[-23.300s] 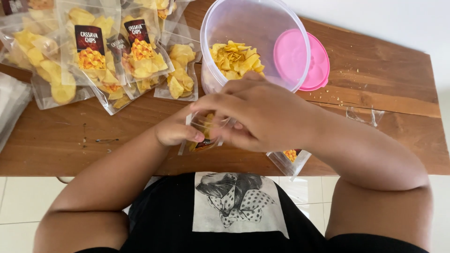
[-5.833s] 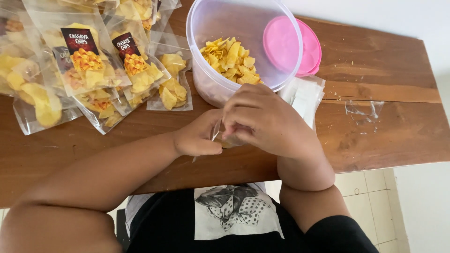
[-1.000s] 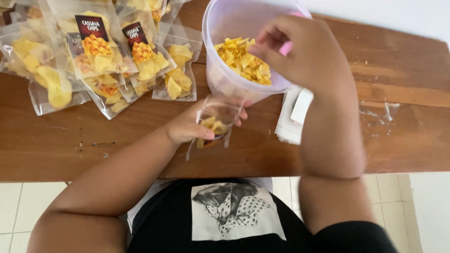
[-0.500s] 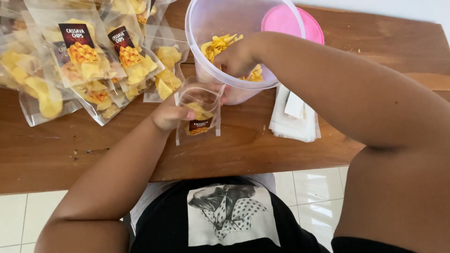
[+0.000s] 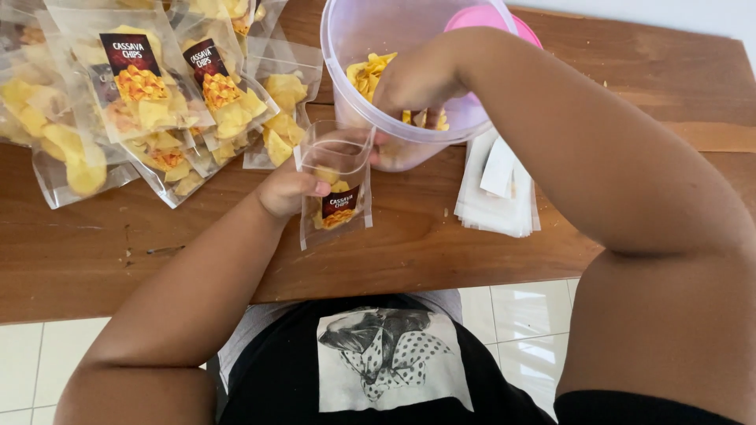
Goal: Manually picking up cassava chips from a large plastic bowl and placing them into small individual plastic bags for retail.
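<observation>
Pouch (image 5: 337, 193) of clear plastic with a dark label stands near the middle of the frame, just below the tub (image 5: 409, 79), and the left hand (image 5: 287, 189) holds it by its left edge with the fingers closed around the side, the thumb lying across the front. It is kept upright with the mouth open and almost touching the tub wall, so the way from tub to pouch is very short. A few yellow chips (image 5: 327, 177) already lie inside the pouch. The right hand (image 5: 413, 79) reaches over the rim into the tub, in the upper middle of the frame, with the fingers bent down among the chips; whether they grip any I cannot tell, because the tips are hidden. Behind the tub a pink lid (image 5: 488, 20) shows at the top. Filled bags (image 5: 157, 102) are piled in the upper left, away from the working place, and a stack of empty white pouches (image 5: 500, 197) lies on the wooden table (image 5: 630, 197) right of centre, close to the right arm
</observation>
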